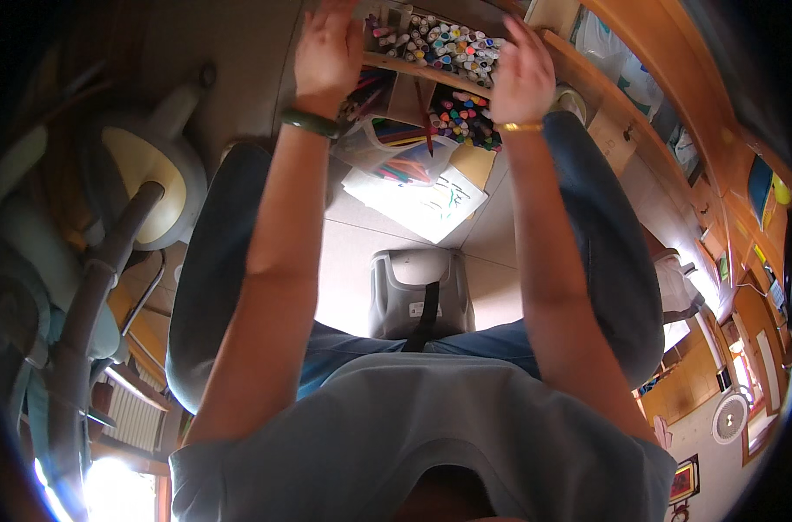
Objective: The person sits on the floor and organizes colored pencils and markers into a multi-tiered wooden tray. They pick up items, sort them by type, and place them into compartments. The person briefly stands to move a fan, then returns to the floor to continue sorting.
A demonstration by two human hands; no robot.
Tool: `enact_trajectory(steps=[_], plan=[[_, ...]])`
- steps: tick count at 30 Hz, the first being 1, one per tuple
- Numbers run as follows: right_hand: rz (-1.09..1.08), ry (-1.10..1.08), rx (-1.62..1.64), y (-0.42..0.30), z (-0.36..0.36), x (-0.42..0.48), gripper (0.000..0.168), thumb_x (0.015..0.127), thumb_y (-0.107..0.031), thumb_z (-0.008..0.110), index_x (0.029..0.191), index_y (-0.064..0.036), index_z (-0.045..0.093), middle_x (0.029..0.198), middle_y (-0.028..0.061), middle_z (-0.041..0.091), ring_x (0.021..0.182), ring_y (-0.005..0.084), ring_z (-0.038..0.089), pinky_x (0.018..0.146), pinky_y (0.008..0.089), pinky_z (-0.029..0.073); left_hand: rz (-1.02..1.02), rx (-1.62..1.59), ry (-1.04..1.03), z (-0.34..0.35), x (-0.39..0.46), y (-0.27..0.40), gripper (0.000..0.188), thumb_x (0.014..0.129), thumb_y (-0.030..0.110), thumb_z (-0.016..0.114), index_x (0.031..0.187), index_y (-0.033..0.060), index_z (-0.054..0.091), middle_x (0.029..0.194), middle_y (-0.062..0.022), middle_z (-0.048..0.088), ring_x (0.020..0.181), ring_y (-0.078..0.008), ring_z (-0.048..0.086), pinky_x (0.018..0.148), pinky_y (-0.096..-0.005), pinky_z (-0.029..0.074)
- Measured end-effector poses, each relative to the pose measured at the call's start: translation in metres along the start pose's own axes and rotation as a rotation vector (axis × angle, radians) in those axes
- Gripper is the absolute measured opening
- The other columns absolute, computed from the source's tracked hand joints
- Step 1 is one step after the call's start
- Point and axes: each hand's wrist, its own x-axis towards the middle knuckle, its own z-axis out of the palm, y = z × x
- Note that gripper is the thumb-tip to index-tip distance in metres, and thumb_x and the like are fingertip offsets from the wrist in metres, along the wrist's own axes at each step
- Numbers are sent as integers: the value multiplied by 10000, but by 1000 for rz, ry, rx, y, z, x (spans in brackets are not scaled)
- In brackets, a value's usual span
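Observation:
My left hand (331, 59) is raised beside the left side of a wooden compartment box (428, 68), its fingertips cut by the top edge of the view. Opposite it, my right hand (525, 72) is blurred at the box's right side, fingers stretched out. Neither shows anything held; whether they touch the box is unclear. Pale-barrelled markers (455, 46) with coloured ends fill the far compartment. Darker coloured markers (464, 117) stand in the nearer one. Before them, a clear plastic holder (376, 147) with coloured pencils (406, 169) lies over a white paper (428, 205) bearing marks.
A grey plastic object (422, 293) with a black strap is on the tiled floor between my legs. At left stands a grey and cream chair or stand base (151, 163). Curved wooden furniture (690, 85) borders the right, and a white fan (730, 417) is farther off.

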Motion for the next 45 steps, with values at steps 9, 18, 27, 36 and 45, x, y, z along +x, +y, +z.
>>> enact_trajectory(steps=[9, 18, 27, 36, 45], plan=[[834, -226, 278, 112, 6, -98, 508, 976, -405, 456, 1280, -2, 513, 1310, 168, 535, 1207, 275, 495, 1038, 350, 350, -249, -14, -242, 7, -55, 24, 150, 847, 191, 605, 925, 97, 690, 1031, -92, 662, 946, -335, 616, 842, -428, 492], [227, -326, 56, 59, -14, -46, 178, 851, -195, 585, 976, -132, 694, 897, 121, 657, 904, 324, 598, 822, 432, 473, -103, 104, -567, 6, -22, 32, 157, 869, 165, 588, 979, 118, 690, 1018, -115, 661, 983, -338, 610, 819, -401, 503], [17, -196, 49, 19, 4, -1, 118, 830, -106, 635, 901, -151, 718, 812, 62, 646, 723, 248, 611, 676, 352, 497, -234, -42, -78, 3, -5, 0, 139, 830, 112, 599, 919, 115, 706, 884, -117, 665, 842, -321, 623, 724, -400, 506], [-157, -581, -90, -7, 105, 39, 179, 791, -226, 642, 920, -122, 710, 984, 103, 663, 919, 307, 618, 810, 406, 501, -348, -43, 22, -10, -28, -5, 108, 797, 70, 619, 848, 107, 707, 807, -99, 664, 699, -268, 624, 645, -362, 505], [-141, -565, -81, -14, 57, 24, 152, 828, -243, 653, 925, -145, 716, 912, 81, 676, 882, 292, 628, 767, 386, 512, -119, 305, -341, -17, -38, -1, 244, 835, 288, 547, 900, 127, 718, 1067, -106, 653, 1087, -282, 563, 938, -453, 418]])
